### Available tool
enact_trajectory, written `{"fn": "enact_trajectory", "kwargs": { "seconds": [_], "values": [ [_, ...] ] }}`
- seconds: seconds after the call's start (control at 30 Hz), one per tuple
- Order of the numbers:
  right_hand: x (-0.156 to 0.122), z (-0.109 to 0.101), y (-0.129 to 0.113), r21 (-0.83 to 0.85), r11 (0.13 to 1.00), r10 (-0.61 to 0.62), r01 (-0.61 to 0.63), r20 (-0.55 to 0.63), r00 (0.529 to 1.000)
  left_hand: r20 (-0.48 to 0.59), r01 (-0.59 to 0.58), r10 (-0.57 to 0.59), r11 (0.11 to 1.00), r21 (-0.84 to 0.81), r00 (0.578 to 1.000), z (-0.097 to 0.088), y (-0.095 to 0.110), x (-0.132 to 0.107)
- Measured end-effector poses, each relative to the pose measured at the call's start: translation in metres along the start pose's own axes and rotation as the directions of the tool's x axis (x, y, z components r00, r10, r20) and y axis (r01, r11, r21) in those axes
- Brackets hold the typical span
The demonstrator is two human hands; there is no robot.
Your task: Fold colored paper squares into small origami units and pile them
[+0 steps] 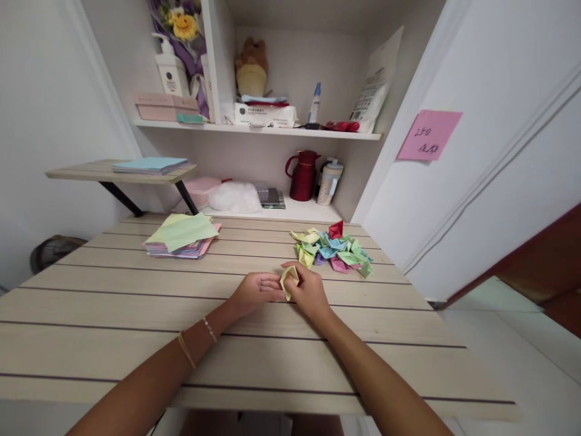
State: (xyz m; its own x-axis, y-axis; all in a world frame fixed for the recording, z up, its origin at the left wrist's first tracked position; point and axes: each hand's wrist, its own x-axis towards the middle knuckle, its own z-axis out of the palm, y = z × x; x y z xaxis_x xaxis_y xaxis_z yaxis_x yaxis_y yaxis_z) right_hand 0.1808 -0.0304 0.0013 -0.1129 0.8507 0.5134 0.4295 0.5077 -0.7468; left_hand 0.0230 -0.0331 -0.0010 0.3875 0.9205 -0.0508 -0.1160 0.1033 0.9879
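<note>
A small pale-yellow folded paper [289, 280], shaped partly like a paper boat, is held between my hands just above the table. My right hand [311, 292] grips it with thumb and fingers, the thumb pressed into its hollow. From the other side my left hand [256, 292] meets its left edge, fingers and thumb close together against the paper. Beyond my right hand lies a pile of folded paper boats [333, 247] in green, blue, yellow, pink and red. A stack of coloured paper sheets [181, 235], light green on top, sits at the back left.
The slatted wooden table [254, 351] ends at a shelf unit with a dark red jug [303, 175] and a pale tumbler [330, 183]. A small raised shelf [91, 170] on the left bears blue paper [149, 165]. A pink note [429, 135] sticks to the right wall.
</note>
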Motion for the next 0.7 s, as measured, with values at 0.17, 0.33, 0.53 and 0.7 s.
{"fn": "enact_trajectory", "kwargs": {
  "seconds": [0.17, 0.33, 0.53, 0.7],
  "values": [
    [0.003, 0.0, 0.006, 0.086, 0.996, 0.027, -0.034, 0.077, 0.997, -0.056, -0.004, 0.003, 0.999, -0.032, 0.998, -0.002, 0.005, 0.001],
    [0.005, -0.004, 0.008, 0.215, 0.975, 0.019, -0.057, 0.173, 0.985, -0.142, -0.015, -0.002, 0.993, -0.117, 0.99, -0.007, 0.013, 0.002],
    [0.006, -0.008, 0.006, 0.235, 0.972, -0.045, -0.013, 0.238, 0.97, -0.162, -0.087, 0.057, 0.979, -0.184, 0.985, -0.01, 0.013, 0.001],
    [0.008, -0.009, 0.007, 0.283, 0.959, -0.058, -0.014, 0.243, 0.968, -0.211, -0.138, 0.114, 0.985, -0.1, 0.971, -0.015, 0.009, 0.004]
  ]
}}
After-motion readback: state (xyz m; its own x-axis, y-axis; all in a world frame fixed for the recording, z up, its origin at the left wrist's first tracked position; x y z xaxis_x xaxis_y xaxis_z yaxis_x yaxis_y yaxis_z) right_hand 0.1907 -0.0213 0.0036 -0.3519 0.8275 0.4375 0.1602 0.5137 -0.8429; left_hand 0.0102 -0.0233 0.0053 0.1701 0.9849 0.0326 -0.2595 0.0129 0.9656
